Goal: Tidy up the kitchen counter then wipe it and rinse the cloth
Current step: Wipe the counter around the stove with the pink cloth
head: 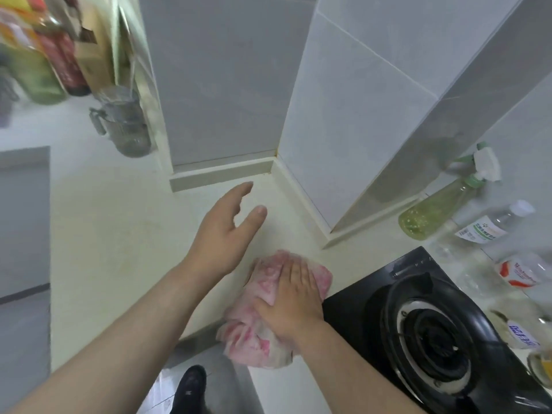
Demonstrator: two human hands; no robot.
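Note:
A pink and white patterned cloth (254, 333) lies bunched on the cream kitchen counter (119, 234), near its front edge and just left of the stove. My right hand (292, 303) presses flat on the cloth with straight fingers. My left hand (224, 231) hovers over the counter beyond the cloth, fingers relaxed and spread, holding nothing.
A black gas stove (433, 333) sits to the right. A green spray bottle (442, 201) and several clear bottles (490, 225) stand behind it. A glass mug (125, 124) and several jars (38, 55) crowd the far left. A tiled column (227, 85) juts into the counter.

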